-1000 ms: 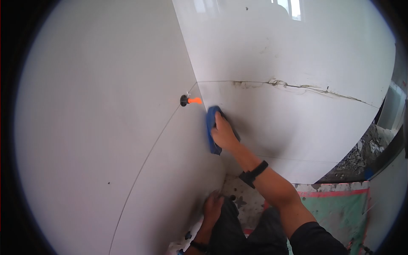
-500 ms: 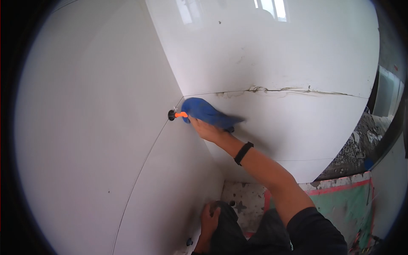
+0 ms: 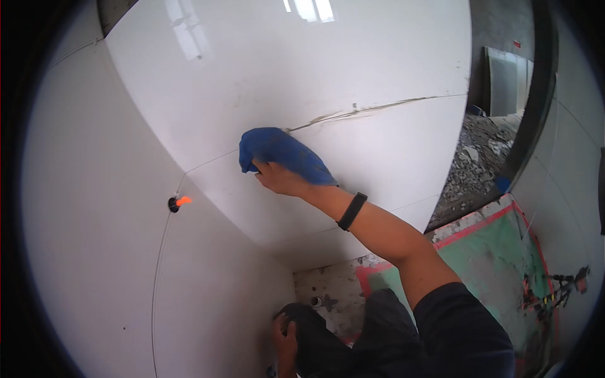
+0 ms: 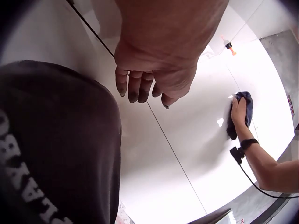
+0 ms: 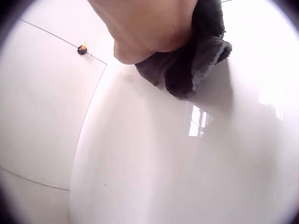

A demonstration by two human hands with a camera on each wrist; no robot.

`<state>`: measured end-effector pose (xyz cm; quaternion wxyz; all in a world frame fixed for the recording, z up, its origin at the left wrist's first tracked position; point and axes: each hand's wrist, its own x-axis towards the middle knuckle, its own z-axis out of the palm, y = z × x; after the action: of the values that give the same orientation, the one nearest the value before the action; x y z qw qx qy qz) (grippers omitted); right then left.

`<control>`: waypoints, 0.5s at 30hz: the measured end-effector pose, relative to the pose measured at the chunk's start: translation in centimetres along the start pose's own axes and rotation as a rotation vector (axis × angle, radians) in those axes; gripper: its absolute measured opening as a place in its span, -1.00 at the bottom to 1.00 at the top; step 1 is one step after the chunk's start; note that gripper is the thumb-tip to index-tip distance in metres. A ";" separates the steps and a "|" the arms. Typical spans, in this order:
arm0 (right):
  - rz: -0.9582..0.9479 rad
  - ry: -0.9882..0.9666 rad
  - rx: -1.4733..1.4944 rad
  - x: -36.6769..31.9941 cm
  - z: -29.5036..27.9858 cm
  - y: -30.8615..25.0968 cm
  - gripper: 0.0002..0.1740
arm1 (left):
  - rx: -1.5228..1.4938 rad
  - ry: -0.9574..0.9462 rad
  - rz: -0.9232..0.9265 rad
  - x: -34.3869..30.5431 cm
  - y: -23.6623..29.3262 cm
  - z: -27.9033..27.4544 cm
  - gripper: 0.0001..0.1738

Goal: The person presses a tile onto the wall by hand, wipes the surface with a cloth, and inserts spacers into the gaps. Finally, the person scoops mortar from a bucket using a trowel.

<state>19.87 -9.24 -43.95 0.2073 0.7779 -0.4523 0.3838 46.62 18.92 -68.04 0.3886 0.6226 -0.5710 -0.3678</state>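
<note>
A blue cloth (image 3: 280, 151) lies bunched against the glossy white wall tile (image 3: 353, 57), over the thin joint. My right hand (image 3: 280, 178) grips it and presses it to the wall; part of the fingers is hidden by the fabric. In the right wrist view the cloth (image 5: 187, 70) looks dark, with a fluffy folded edge. Dirty brownish smears (image 3: 359, 113) run along the joint to the right of the cloth. Low by my knee, my left hand (image 3: 285, 340) holds nothing; in the left wrist view its relaxed fingers (image 4: 134, 88) hang down beside the trouser leg.
An orange spout-like piece (image 3: 183, 201) sticks out of a black round fitting on the left wall. Below, a green sheet (image 3: 482, 252) edged with red tape covers some floor. A pipe end (image 3: 316, 302) stands near my knees. Rubble (image 3: 476, 151) lies beyond the tile's right edge.
My right hand has carried the cloth from the corner near the orange piece up and rightward along the joint. The head view has turned right. My left hand stays by the knee.
</note>
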 end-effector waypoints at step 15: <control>0.388 0.529 -0.492 -16.7 -21.0 26.1 -0.64 | 0.189 -0.033 0.170 0.4 3.2 4.3 -0.56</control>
<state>-16.16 0.69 -44.70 0.4202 0.4800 -0.6000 0.4828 41.45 18.09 -66.98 0.3485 0.5996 -0.6603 -0.2882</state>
